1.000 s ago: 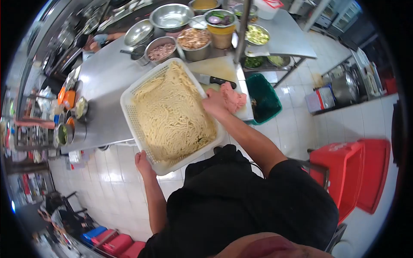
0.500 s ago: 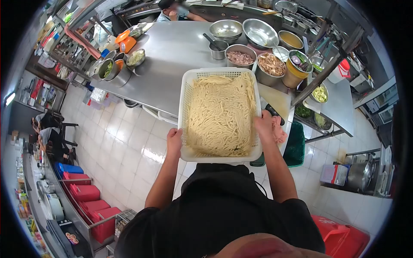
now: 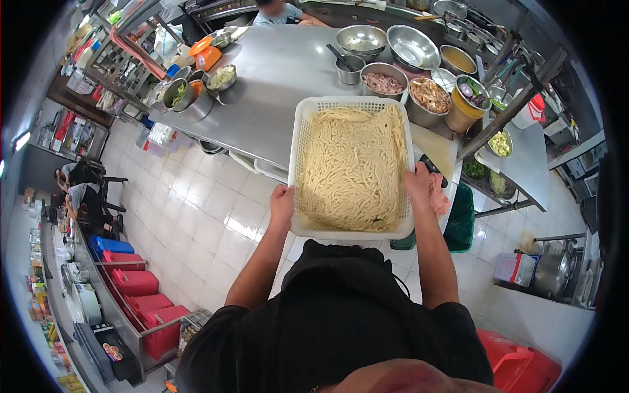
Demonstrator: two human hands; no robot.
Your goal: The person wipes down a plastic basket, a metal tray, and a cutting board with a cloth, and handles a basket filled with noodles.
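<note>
A white perforated plastic basket (image 3: 297, 150) holds a broad layer of pale yellow noodles (image 3: 354, 170). My left hand (image 3: 282, 205) grips its left rim near the lower corner. On the opposite side my right hand (image 3: 419, 187) is closed on the right rim. The basket is in front of my body, its far end overlapping the steel table's near edge in view; contact with the table cannot be made out. Just right of my right hand are a black-handled knife (image 3: 433, 169), a cutting board (image 3: 434, 145) and a pink cloth (image 3: 438, 195).
Beyond the basket, the steel table (image 3: 262, 78) carries bowls of chopped meat (image 3: 382, 82) and brown pieces (image 3: 429, 95), plus an orange scale (image 3: 206, 56). A green bin (image 3: 462, 219) stands lower right, red bins (image 3: 134, 282) at left. A person (image 3: 278, 13) is across the table.
The whole view has shifted, so table, basket and hands appear farther right and slightly higher. Both hands keep their hold on the basket. The person across the table has lowered a raised hand.
</note>
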